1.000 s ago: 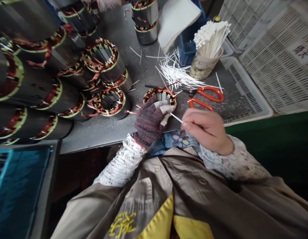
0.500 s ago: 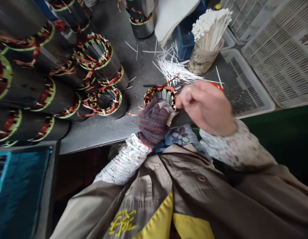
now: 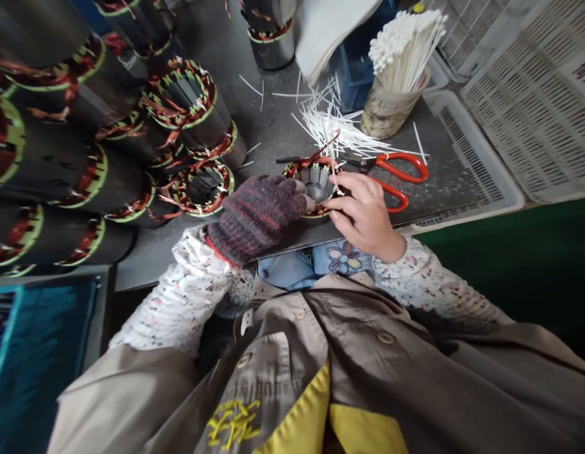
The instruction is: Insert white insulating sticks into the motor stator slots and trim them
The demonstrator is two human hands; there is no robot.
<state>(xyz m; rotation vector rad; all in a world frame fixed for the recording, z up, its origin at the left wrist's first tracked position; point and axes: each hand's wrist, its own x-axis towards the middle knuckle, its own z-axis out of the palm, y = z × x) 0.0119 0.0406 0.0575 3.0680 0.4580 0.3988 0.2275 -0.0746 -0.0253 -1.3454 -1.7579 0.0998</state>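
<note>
A copper-wound electric motor stator (image 3: pixel 313 183) stands on end on the metal bench (image 3: pixel 268 126), its green-edged winding facing up. My left hand (image 3: pixel 257 217), in a dark knitted glove, holds its near rim and hides part of the winding. My right hand (image 3: pixel 363 211) is bare, with its fingertips at the stator's right side. They pinch a thin white cable tie (image 3: pixel 336 173) that rises from the copper winding. Orange-handled scissors (image 3: pixel 396 180) lie just right of my right hand, and loose white ties (image 3: pixel 330 129) are scattered behind the stator.
Several wound stators (image 3: pixel 188 94) lie stacked at the left, with more standing behind. A jar of white ties (image 3: pixel 396 75), a blue crate (image 3: pixel 356 82) and a white paper stack (image 3: pixel 330 31) stand at the back. White perforated plastic trays (image 3: pixel 476 151) lie to the right.
My right hand has come down from above the scissors to the stator's right side, uncovering the scissors. My left hand has moved left along the stator's near rim, and the stator now sits lower.
</note>
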